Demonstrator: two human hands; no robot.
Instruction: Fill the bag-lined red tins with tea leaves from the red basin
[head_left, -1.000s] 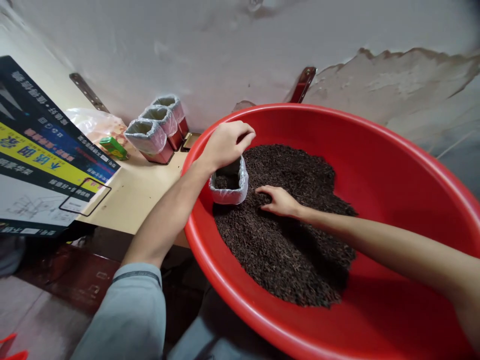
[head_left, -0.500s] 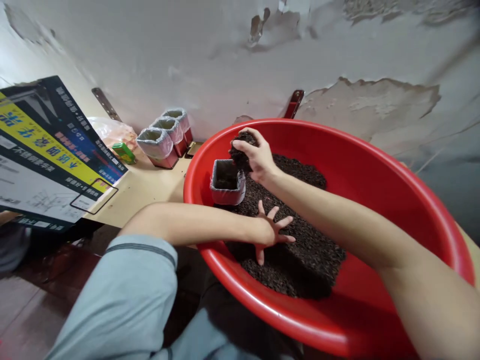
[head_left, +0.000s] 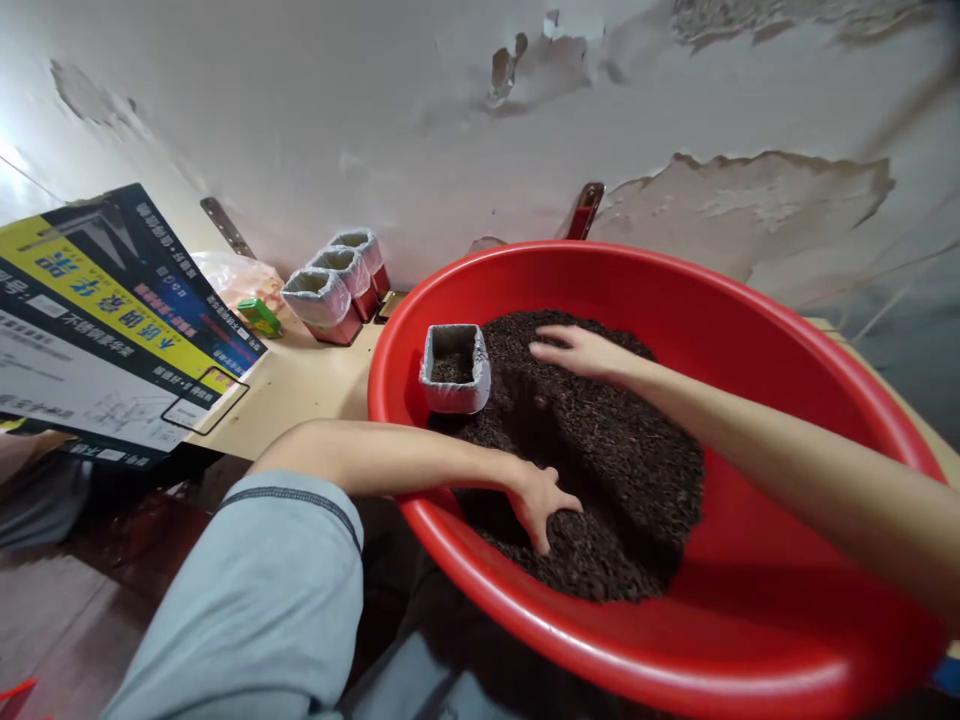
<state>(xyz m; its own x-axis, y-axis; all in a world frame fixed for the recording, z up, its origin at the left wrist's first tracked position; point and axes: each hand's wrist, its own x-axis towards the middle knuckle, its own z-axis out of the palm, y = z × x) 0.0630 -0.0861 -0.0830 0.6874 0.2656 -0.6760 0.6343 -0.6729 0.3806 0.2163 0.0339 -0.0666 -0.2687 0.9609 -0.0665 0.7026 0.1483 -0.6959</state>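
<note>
A large red basin holds a heap of dark, crumbly soil. On the soil at the basin's left side stands a square pot lined with plastic film, with some soil inside. My left hand is open on the near part of the soil, its fingers spread and pressed lightly into it. Over the far part of the heap, right of the pot, my right hand is open with its fingers apart and nothing held.
Three lined red pots stand in a row on the wooden table, left of the basin. Beside them are a green packet and a clear plastic bag. A printed cardboard box leans at the left. The peeling wall is behind.
My right hand has let go of its clump of soil and moved right, away from the pot. The pot now shows more soil inside. My left hand has shifted slightly lower, its fingers in the soil.
</note>
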